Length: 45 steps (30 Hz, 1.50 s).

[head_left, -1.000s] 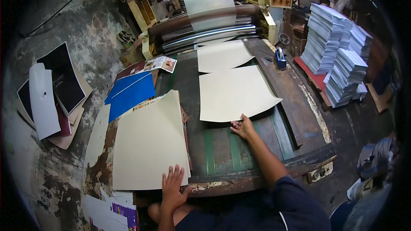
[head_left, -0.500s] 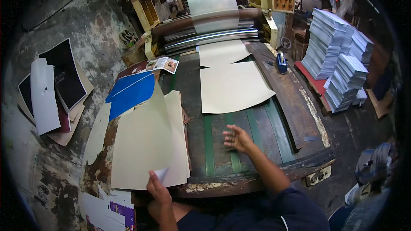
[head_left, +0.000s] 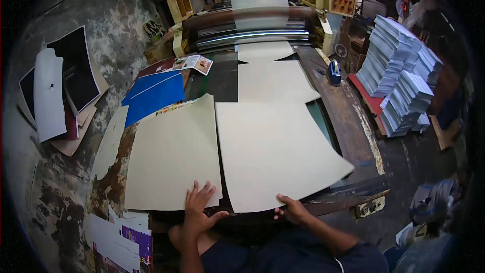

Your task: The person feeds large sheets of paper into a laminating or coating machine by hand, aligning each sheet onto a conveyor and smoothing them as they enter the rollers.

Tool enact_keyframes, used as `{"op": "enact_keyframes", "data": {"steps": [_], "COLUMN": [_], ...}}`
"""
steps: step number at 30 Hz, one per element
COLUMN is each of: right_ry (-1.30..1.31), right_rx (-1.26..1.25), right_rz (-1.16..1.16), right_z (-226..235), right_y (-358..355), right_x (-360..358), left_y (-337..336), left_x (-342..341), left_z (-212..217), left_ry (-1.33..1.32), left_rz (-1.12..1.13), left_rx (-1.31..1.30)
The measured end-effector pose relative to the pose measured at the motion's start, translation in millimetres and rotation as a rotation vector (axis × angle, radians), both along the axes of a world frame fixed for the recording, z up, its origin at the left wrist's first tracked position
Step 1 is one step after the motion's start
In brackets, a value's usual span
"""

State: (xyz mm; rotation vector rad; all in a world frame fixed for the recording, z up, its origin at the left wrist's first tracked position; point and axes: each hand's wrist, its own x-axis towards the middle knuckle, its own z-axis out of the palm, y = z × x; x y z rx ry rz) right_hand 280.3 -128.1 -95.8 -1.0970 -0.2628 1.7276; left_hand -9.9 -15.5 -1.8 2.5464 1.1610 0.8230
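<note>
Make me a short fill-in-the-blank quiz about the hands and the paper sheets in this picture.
1. The left hand lies flat on the near edge of the ____ stack of beige paper sheets.
2. The right hand grips the near edge of the large single beige sheet lying on the ____ feed table.
3. The glossy sheets left of the machine are ____.

Missing words: left; green; blue

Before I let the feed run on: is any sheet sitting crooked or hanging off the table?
Yes. The beige sheet under the right hand lies skewed, its right corner jutting over the feed table's edge. The sheet ahead lies straighter. The left hand rests on the stack.
</note>
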Motion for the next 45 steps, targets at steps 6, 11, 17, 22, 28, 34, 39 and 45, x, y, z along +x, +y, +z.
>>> {"op": "enact_keyframes", "data": {"steps": [6,11,17,22,28,34,39,45], "right_ry": [0.056,0.108,0.080,0.059,0.117,-0.071,0.089,0.060], "right_rx": [-0.066,-0.041,0.054,0.084,0.309,0.037,-0.033,-0.073], "right_rz": [-0.150,-0.183,-0.283,-0.379,-0.031,0.031,-0.022,0.027], "right_z": [-23.1,-33.5,-49.7,-60.8,11.6,13.6,-41.8,-13.5], "right_y": [8.0,52.0,111.3,138.0,71.0,-19.8,-95.2,-117.7], "right_x": [-5.6,15.9,39.6,46.2,24.1,15.8,-2.7,-24.6], "left_y": [9.7,13.8,19.6,12.6,-22.3,-36.9,-15.5,-10.7], "left_x": [-13.9,-20.4,-16.6,4.3,14.7,14.4,12.8,-2.0], "left_z": [-15.0,-16.2,-22.9,-15.5,-3.0,-0.6,-6.8,-39.6], "left_ry": [-0.092,-0.118,-0.922,-0.920,-0.324,-0.178,0.071,0.098], "left_rz": [0.034,0.024,0.360,0.484,-0.009,-0.326,0.075,0.184], "left_rx": [-0.174,-0.256,-0.608,-0.350,-0.170,-0.179,0.087,0.237]}}
